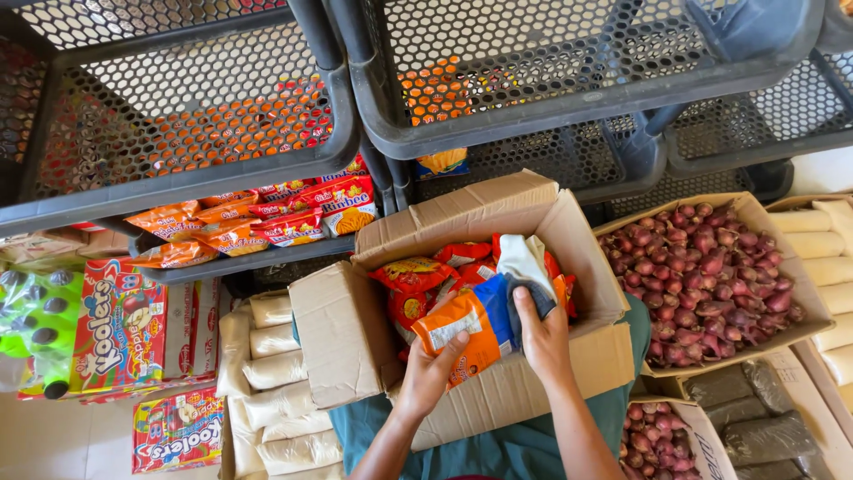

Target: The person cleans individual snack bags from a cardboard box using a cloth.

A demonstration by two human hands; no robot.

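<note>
Inside the cardboard box (498, 391), left hand (433, 369) fingers are curling round an orange snack packet (466, 329), right hand (542, 333) pinching a grey cloth (526, 267) — several packets still lying boxed, shelf packets (240, 227) already sitting stacked.

Grey perforated plastic shelf (267, 258) loaded with orange and red snack packets (258, 222). Pale tiled floor (53, 444) beneath, bearing colourful juice cartons (120, 324), stacked white filled sacks (275, 391) and an open cardboard box of red onions (711, 276).
</note>
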